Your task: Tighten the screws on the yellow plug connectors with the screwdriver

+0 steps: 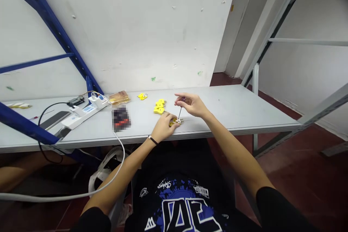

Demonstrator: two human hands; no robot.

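Note:
Near the table's front edge, my left hand [164, 127] is closed on a small yellow plug [172, 122] with a white part and metal prongs that point right. My right hand [192, 104] pinches the handle of a thin screwdriver [179, 112] above it. The shaft slants down, and its tip meets the white part of the plug. Just behind my left hand lie several more yellow plugs [159, 106] in a short row. Farther back on the table is another yellow piece [142, 96] with a white part.
A white power strip [84, 113] with adapters and cables lies at the left, by a dark phone-like slab [56, 119]. Clear plastic bags [119, 98] and a blurred dark packet [121, 119] are nearer. Blue rack posts [58, 29] rise left. Another person's limb [24, 172] shows below.

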